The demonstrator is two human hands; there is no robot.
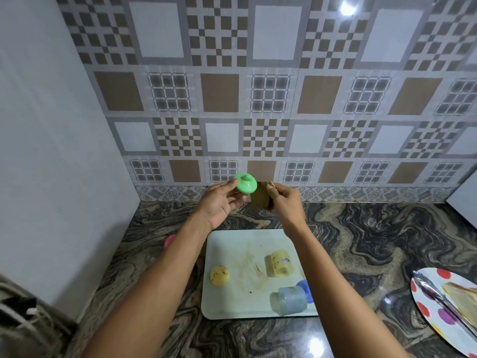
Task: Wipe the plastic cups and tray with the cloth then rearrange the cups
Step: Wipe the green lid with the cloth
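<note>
Left hand (221, 204) pinches one green lid (245, 183), right hand (287, 202) one cloth (260, 199); perhaps two cups (280, 263).

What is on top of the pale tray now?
A round yellow piece, a yellow cup on its side, a blue cup on its side and brown smears. The right arm hides part of the tray's right edge.

The green lid (245, 183) is looking like smooth, faintly glossy plastic; the brown cloth (260, 200) beside it is hanging soft and matt. The pale tray (232, 244) is showing smooth plastic smeared with dull brown streaks. The yellow cup (280, 263) and blue cup (291, 301) are appearing as cloudy, translucent plastic. The worktop (374, 241) is gleaming like polished veined stone, the wall tiles (258, 99) are reflecting a lamp, and a metal utensil (438, 298) is shining.
</note>
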